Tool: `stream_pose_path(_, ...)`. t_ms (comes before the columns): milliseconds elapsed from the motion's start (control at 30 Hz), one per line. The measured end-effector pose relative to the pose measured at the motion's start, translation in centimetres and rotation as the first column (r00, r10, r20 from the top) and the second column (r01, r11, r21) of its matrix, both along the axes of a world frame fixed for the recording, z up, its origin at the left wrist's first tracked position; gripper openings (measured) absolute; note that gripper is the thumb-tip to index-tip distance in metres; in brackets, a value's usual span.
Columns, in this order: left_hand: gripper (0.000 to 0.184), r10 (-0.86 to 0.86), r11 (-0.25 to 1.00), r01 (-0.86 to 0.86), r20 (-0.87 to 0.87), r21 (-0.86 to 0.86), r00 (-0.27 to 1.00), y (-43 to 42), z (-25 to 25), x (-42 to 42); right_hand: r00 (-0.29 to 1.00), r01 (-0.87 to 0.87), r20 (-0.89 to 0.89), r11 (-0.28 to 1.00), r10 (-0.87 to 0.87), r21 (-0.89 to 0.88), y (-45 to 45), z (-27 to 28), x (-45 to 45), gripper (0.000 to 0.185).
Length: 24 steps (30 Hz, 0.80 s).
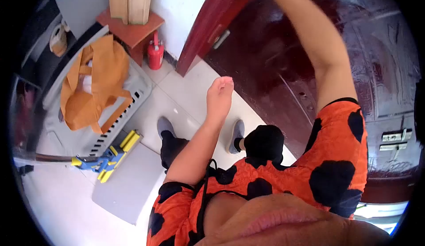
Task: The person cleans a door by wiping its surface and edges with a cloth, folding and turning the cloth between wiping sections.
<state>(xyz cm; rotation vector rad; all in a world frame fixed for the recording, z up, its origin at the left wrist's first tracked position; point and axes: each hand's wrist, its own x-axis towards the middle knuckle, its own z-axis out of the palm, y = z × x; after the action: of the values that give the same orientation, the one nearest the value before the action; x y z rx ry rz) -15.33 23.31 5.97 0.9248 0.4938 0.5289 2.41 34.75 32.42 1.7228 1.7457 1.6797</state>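
My left hand (221,90) is raised above the tiled floor in the middle of the view, its fingers curled in and nothing showing between them. It is nearest to the edge of a dark red door (261,55), without touching it. My right arm reaches up across the door panel, and its hand lies beyond the top edge of the view. A metal handle (221,39) sits on the dark red frame.
A red fire extinguisher (155,55) stands beside a reddish-brown stand (135,31). At left, an orange-brown cloth bag (99,80) lies on a grey plastic crate (141,84). A blue and yellow mop head (108,159) rests near a grey panel (128,186).
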Motion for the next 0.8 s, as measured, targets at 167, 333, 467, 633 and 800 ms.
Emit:
stream_pose_path(167, 0.020, 0.073, 0.997, -0.073, -0.053, 0.006, 0.996, 1.3, -0.4, -1.2, 0.985, 0.006, -0.144, 0.859, -0.093, -0.511, -0.9, -16.7, 1.9, 0.016)
stream_pose_path(333, 0.020, 0.100, 0.994, -0.101, -0.036, -0.036, 0.994, 1.7, 0.2, -2.4, 0.964, 0.080, -0.190, 0.884, -0.186, -0.461, -1.7, -11.9, 0.8, 0.016)
stream_pose_path(467, 0.020, 0.041, 0.998, -0.041, -0.003, -0.051, 0.999, 2.1, 0.7, -2.1, 0.994, -0.102, 0.025, 0.985, 0.107, -0.137, -0.9, -2.3, 0.1, 0.018)
stream_pose_path(633, 0.020, 0.011, 0.993, -0.009, 0.014, -0.114, 1.000, 1.5, 1.2, -1.8, 0.965, -0.246, -0.143, 0.949, 0.220, -0.196, -0.5, -10.7, 0.9, 0.018)
stream_pose_path(800, 0.021, -0.144, 0.980, 0.116, 0.172, 0.161, 0.975, 3.1, 4.4, -6.2, 0.971, 0.058, -0.111, 0.656, -0.213, -0.753, -1.8, -26.7, 1.3, 0.017)
